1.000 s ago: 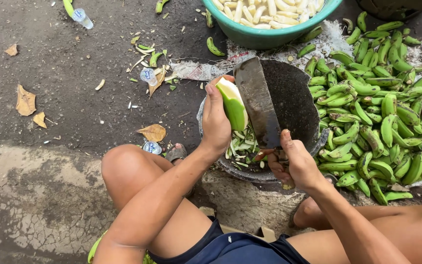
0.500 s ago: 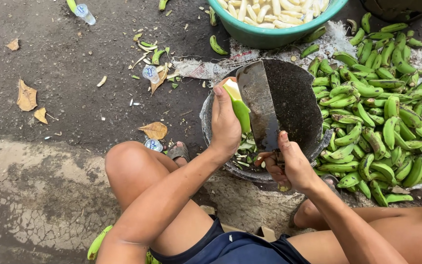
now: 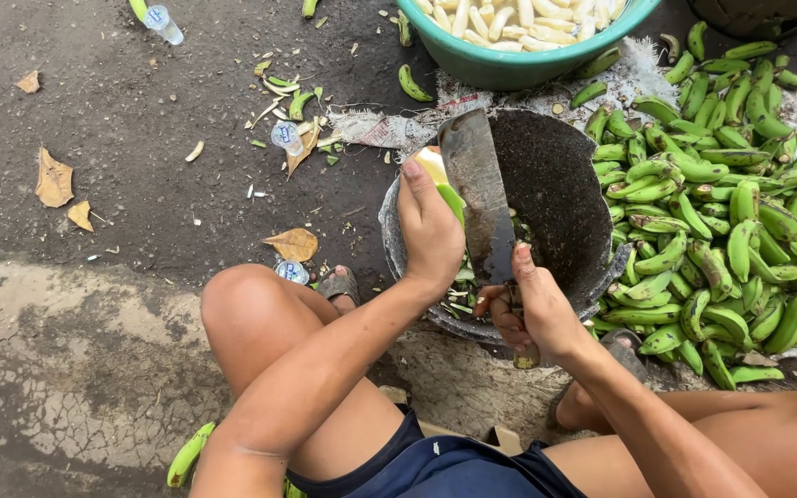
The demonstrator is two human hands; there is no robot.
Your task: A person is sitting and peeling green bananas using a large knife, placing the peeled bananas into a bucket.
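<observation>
1. Progress, judged from how things lie: the teal basin (image 3: 518, 60) beyond the dark pan (image 3: 555, 194) already holds a good heap of peeled pale bananas (image 3: 509, 14), so much of the peeling looks done. A large pile of unpeeled green bananas (image 3: 721, 221) lies just to the right of the pan, so a great deal is left.

2. Inside the pan, toward its near side, green peel scraps (image 3: 468, 286) have gathered; more scraps (image 3: 288, 92) lie scattered on the ground to the left of the pan.

3. The banana in hand (image 3: 440, 175) is above the pan's left rim. Its upper part shows pale flesh and its lower part is green, so it looks about half peeled.

4. The left hand (image 3: 431, 231) is closed around that banana, fingers wrapped and thumb pressed along its side, holding it upright over the pan.

5. The right hand (image 3: 532, 309) is clenched in a fist on the handle of a broad cleaver (image 3: 477, 194), at the pan's near rim. The blade stands up across the pan and lies against the banana's right side; whether the edge is actually in the skin I cannot tell, since the hand hides the contact.

6. A small plastic cup (image 3: 286, 136) and dry leaves (image 3: 53, 180) lie on the ground well left of the pan.
</observation>
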